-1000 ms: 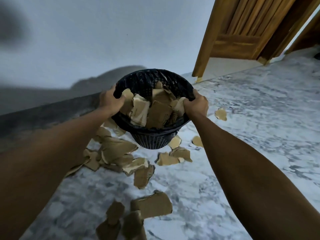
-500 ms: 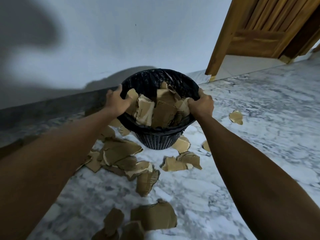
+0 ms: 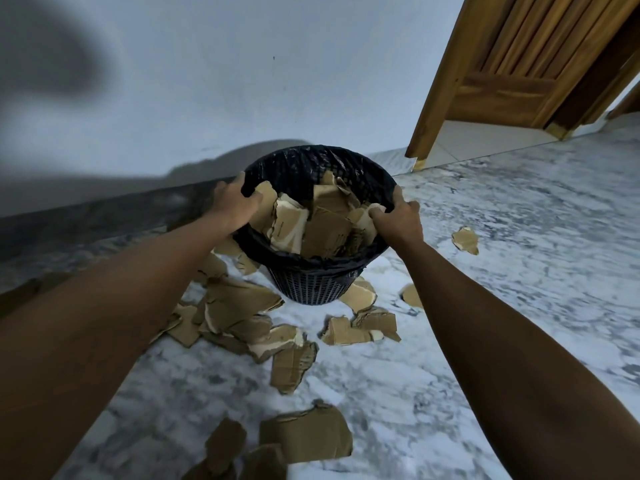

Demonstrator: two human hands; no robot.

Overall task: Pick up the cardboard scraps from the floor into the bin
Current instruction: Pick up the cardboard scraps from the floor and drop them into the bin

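**Both hands grip the rim of a bin full of cardboard**

At the centre of the frame a round black mesh plastic bin [image 3: 313, 289], lined with a black plastic bag [image 3: 304, 168], is tilted toward the camera. The left hand [image 3: 232, 206] grips the rim on the bin's left side, fingers curled over the edge. The right hand [image 3: 396, 220] grips the rim on the right side, thumb inside and fingers wrapped outside. Whether the bin's base touches the floor cannot be told from this angle.

Torn brown cardboard scraps [image 3: 322, 226] fill the bin nearly to the rim. More brown scraps on the floor [image 3: 239, 303] lie in a heap at the lower left of the bin, with 2 or 3 pieces just below it and others at the bottom centre of the frame. 1 lone scrap [image 3: 465, 240] lies well apart at the right.

The grey-and-white marbled floor [image 3: 519, 271] meets a pale blue wall [image 3: 242, 81] across the upper half. A brown wooden door [image 3: 526, 57] stands at the upper right.
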